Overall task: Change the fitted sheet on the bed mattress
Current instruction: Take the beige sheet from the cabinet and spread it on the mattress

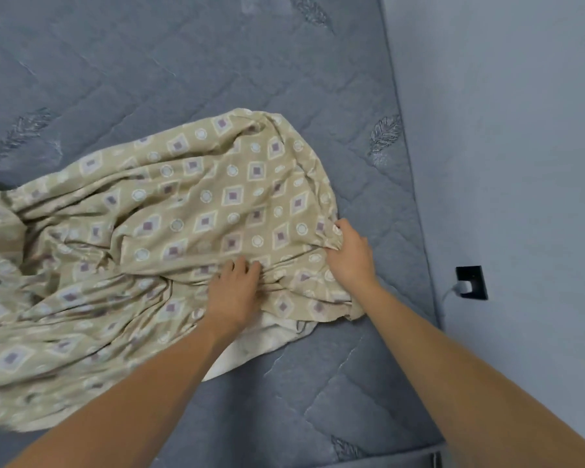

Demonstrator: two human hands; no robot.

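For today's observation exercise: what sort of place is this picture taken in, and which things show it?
Most likely a bedroom. A bare quilted mattress fills the view, a patterned sheet lies bunched on it, and a wall socket with a charger sits beside it.

Plain blue-grey wall (507, 136), black wall socket (472, 282) low on it, white plug (461, 288) in the socket, cool even light
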